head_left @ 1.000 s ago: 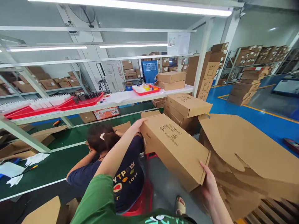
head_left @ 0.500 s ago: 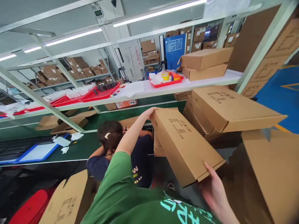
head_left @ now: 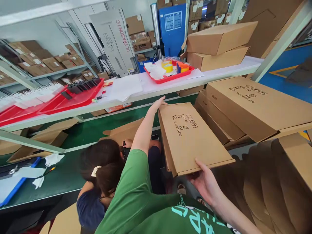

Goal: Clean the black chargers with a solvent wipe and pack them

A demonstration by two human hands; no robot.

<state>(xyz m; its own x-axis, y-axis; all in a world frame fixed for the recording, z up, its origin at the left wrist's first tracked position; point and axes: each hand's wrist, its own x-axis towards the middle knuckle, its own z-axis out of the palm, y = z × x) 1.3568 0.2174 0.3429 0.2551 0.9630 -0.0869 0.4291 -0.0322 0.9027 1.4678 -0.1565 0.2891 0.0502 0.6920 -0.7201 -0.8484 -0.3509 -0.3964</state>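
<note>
White shelf [head_left: 219,71] closer than before, carton [head_left: 197,143] turned, right hand [head_left: 204,182] gripping.

We are standing in a factory workshop, at what is looking like a packing and assembly line. A long green work surface [head_left: 80,172] is running below a white shelf [head_left: 117,94] that is holding red trays [head_left: 75,97] of small parts. Beyond it, we are seeing a tall machine [head_left: 113,42] marked "ULTRASONIC", racks stacked with cartons [head_left: 36,58], and, at the right, a blue floor [head_left: 273,71] bearing yellow lines.
</note>
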